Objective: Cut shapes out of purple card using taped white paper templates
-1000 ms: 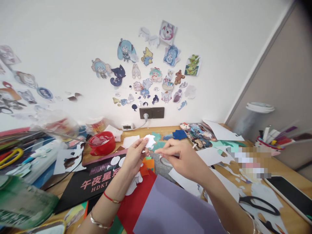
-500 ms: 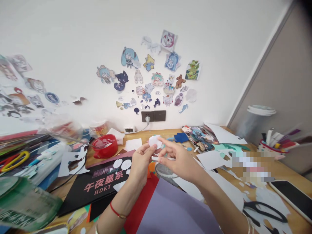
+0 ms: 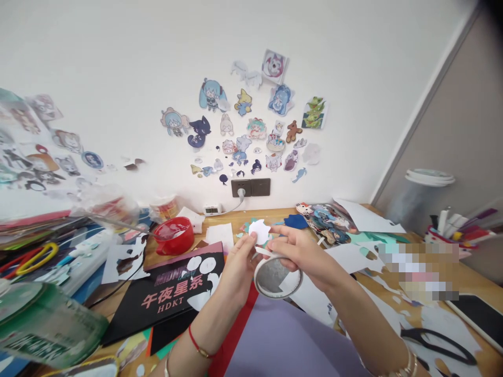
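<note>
Between the thumb and fingers of my left hand is a small white paper cutout with a jagged right edge. My right hand is closed on the upper edge of a roll of tape, a pale ring hanging tilted below the fingers. A short white strip shows at the top of the roll, between the two hands. The right index finger reaches towards the cutout's edge; whether it touches is unclear. Beneath the hands lie purple paper and red paper.
A black folder with white cutouts on it lies left, near a red bowl. A green jar stands in the left foreground. Black-handled scissors, paper scraps and a phone are at right. Paper figures cover the wall.
The tape roll has come up into fuller view under my right hand. My left hand has turned the white cutout so its jagged edge shows. The view has shifted slightly.
</note>
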The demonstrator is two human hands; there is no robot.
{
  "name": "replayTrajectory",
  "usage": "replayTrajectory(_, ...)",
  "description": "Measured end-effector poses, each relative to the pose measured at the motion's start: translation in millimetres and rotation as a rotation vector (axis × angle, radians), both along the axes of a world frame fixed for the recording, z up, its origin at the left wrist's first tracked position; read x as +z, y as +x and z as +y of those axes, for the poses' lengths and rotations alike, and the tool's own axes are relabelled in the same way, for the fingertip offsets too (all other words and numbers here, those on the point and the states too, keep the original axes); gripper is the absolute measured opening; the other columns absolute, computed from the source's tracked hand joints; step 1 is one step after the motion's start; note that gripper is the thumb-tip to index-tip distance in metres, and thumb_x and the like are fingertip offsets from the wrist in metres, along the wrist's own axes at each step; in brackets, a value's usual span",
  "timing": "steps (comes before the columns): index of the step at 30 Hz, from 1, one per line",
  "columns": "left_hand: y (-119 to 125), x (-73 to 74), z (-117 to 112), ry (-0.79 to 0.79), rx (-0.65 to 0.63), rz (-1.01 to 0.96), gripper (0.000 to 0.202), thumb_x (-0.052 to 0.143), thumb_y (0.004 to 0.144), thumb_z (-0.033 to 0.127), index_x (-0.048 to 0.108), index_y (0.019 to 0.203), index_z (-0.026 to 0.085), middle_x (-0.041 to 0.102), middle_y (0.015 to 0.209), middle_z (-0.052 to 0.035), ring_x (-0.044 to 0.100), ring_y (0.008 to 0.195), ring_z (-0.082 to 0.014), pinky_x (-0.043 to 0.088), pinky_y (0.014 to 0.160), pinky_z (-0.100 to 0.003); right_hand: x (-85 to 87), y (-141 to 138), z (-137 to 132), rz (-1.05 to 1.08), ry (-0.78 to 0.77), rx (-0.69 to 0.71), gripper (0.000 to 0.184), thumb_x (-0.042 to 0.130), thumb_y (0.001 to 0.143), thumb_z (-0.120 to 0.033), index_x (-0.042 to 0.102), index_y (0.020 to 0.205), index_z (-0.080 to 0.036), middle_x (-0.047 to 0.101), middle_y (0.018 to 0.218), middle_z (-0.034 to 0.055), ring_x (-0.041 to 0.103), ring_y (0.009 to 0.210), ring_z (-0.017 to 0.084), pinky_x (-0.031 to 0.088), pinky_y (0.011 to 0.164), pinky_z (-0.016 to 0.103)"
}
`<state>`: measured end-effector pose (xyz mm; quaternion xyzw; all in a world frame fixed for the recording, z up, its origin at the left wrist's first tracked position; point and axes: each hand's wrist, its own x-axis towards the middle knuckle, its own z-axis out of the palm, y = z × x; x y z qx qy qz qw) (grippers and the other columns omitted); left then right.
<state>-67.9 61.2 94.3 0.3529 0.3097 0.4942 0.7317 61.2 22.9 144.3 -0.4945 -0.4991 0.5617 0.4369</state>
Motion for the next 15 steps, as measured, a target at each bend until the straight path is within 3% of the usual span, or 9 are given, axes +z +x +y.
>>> replayTrajectory(4,0,-6.1,4,0.075,0.040,0.058,0.008,0.057,0.084,0.019,0.055,0.082,0.012,0.051,0.067,0.0039,0.048,0.054,-0.0074,0.042,0.051,-0.020,-7.4,6,4,0.045,0.033,-0.010,0.036,0.058,0.079,-0.025,0.050,0.112,-0.013,0.044,0.063,-0.0044,0.027,0.045,0.002,0.017,0.042,0.019)
replayTrajectory(8,0,-9.7,4,0.135,0.003,0.144,0.006,0.057,0.083,0.016,0.055,0.086,0.011,0.055,0.076,0.0014,0.050,0.058,-0.0075,0.043,0.051,-0.020,-9.4,9,9,-0.009,0.032,-0.072,0.039,0.058,0.080,-0.027,0.049,0.116,-0.017,0.040,0.056,-0.0066,0.028,0.045,0.004,0.020,0.043,0.019)
replayTrajectory(12,1,-10.5,4,0.185,-0.047,0.261,0.007,0.055,0.084,0.018,0.056,0.084,0.011,0.054,0.069,0.0028,0.049,0.053,-0.0069,0.043,0.050,-0.021,-8.8,11,11,-0.072,0.042,-0.100,0.042,0.061,0.077,-0.024,0.047,0.117,-0.019,0.057,0.073,-0.0021,0.031,0.046,0.003,0.023,0.043,0.018)
replayTrajectory(15,1,-8.4,5,0.259,-0.057,0.350,0.010,0.055,0.085,0.020,0.057,0.084,0.011,0.055,0.069,0.0025,0.052,0.055,-0.0082,0.046,0.054,-0.023,-10.5,12,12,-0.135,0.068,-0.095,0.040,0.059,0.077,-0.025,0.048,0.115,-0.020,0.061,0.082,-0.0001,0.033,0.048,0.003,0.022,0.043,0.018)
